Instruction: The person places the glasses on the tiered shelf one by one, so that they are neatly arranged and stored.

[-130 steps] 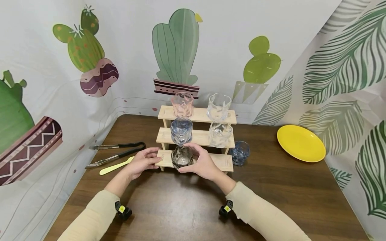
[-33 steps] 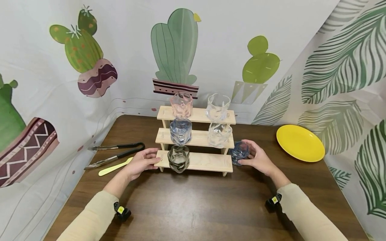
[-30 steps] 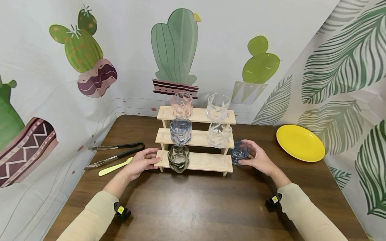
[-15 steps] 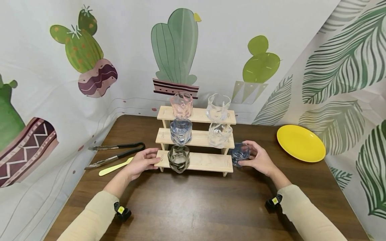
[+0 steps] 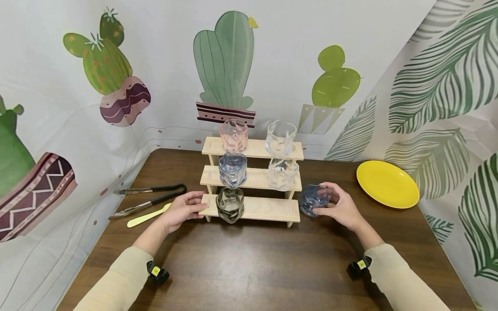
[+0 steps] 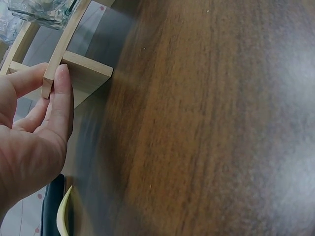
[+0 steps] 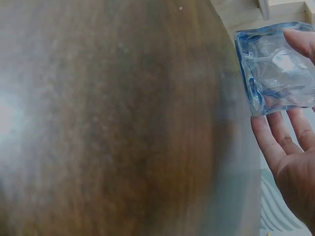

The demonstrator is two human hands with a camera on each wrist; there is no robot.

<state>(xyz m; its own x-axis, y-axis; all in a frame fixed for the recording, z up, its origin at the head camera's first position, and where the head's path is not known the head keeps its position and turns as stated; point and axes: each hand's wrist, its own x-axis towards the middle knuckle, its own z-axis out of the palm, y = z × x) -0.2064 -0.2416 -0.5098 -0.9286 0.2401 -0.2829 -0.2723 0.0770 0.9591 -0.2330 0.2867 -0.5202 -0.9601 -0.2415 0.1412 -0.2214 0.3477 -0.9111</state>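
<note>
My left hand (image 5: 182, 212) pinches the left end of the lowest board of a three-step wooden display stand (image 5: 268, 208); in the left wrist view its fingers and thumb lie on either side of the board. Right of the stand, my right hand (image 5: 344, 209) grips a dark blue wavy glass (image 5: 312, 199), thumb on one side and fingers on the other. That glass (image 7: 275, 69) fills the upper right of the right wrist view. A smoky grey glass (image 5: 230, 205) stands on the lowest board. The middle board bears a blue glass (image 5: 233, 169) and a clear glass (image 5: 283, 173).
On the top board are a pink glass (image 5: 234, 136) and a clear glass (image 5: 281, 138). Metal tongs with black handles (image 5: 155, 199) and a pale yellow utensil (image 5: 145, 218) lie at the left. A yellow plate (image 5: 387, 184) is at the table's right, near the printed cloth backdrop.
Earlier, my right hand let go of the grey glass on the lowest board and moved right to the dark blue glass. That glass has now shifted slightly right, away from the stand. The left hand stays put.
</note>
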